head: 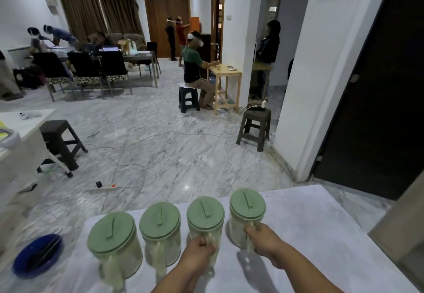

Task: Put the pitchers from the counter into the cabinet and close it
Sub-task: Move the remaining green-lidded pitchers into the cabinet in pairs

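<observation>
Several clear pitchers with green lids stand in a row on the white counter [309, 235]. My left hand [200, 252] is closed around the handle of the third pitcher [205, 215]. My right hand [263, 238] grips the handle of the rightmost pitcher [247, 205]. The two pitchers on the left [112, 235] [160, 221] stand untouched, handles facing me. No cabinet is recognisable in this view.
A blue bowl [36, 256] lies on the floor left of the counter. Beyond it are a power strip [103, 187] with cables, dark stools [59, 143] [254, 127], and several people at tables. A dark door [378, 97] is at the right.
</observation>
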